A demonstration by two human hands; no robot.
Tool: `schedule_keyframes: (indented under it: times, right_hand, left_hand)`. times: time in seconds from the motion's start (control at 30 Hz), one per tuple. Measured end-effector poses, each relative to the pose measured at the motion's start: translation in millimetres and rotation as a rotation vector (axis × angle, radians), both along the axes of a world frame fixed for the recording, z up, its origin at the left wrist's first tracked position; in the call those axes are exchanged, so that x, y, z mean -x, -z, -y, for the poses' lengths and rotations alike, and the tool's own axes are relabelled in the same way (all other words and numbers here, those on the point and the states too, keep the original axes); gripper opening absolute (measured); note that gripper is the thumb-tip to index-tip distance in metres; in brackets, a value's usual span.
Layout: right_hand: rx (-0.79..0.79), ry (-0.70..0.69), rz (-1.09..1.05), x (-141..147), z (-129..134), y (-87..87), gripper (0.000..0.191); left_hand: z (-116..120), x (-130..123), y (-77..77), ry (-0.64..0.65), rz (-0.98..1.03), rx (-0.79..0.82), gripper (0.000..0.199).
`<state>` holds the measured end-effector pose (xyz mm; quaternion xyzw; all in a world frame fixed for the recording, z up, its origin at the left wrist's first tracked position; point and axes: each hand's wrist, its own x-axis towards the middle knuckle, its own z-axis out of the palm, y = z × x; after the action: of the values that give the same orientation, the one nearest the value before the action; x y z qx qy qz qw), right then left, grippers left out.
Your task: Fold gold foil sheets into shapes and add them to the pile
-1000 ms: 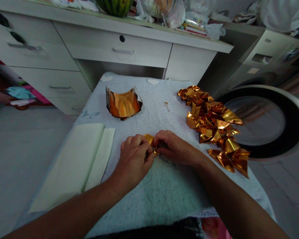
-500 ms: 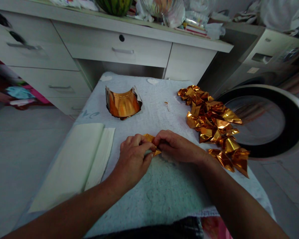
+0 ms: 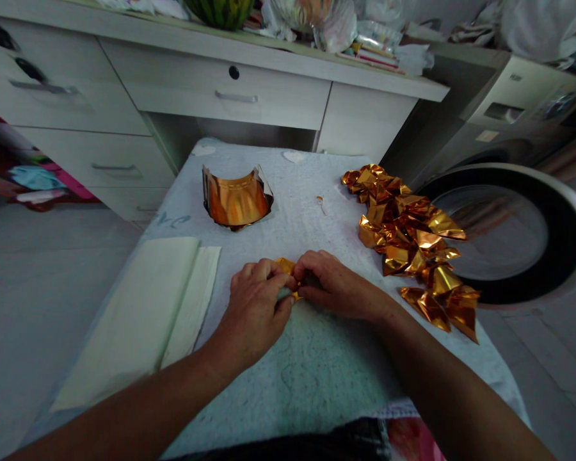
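Between my two hands, low over the cloth-covered table, is a small piece of gold foil, mostly hidden by fingers. My left hand is closed, its thumb and fingers pinching the foil's left part. My right hand is closed too, with fingertips pressed on the foil's right side. To the right lies a heap of folded gold foil pieces. Beyond my left hand a curved stack of gold foil sheets rests on the cloth. Pale paper sheets lie to the left.
A tiny scrap lies on the cloth. Behind the table stands a white drawer cabinet bearing a watermelon and plastic bags. At the right is a washing machine with its round door swung out beside the table.
My right hand's fingers have shifted and curled slightly over the foil, covering more of it. My left hand stays nearly still on its grip. The heap and stack have not moved.
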<state>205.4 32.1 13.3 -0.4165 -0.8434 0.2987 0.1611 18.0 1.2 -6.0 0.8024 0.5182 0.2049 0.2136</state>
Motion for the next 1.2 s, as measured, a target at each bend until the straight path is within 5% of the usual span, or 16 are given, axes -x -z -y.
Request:
schedule_keyframes:
  times: [0.37,0.8,1.2]
  right_hand:
    - [-0.046,0.08,0.115,10,5,1.3,0.016]
    - [0.097,0.012,0.065,2,4,-10.3,0.017]
    - [-0.013,-0.078,0.084,-4,4,-2.0,0.018]
  left_hand:
    - [-1,3,-0.9,0.021,0.011,0.046,0.023]
    - [-2,5,-0.2,0.045,0.017,0.029,0.02]
    - [-1,9,-2.6,0.067,0.06,0.048,0.024]
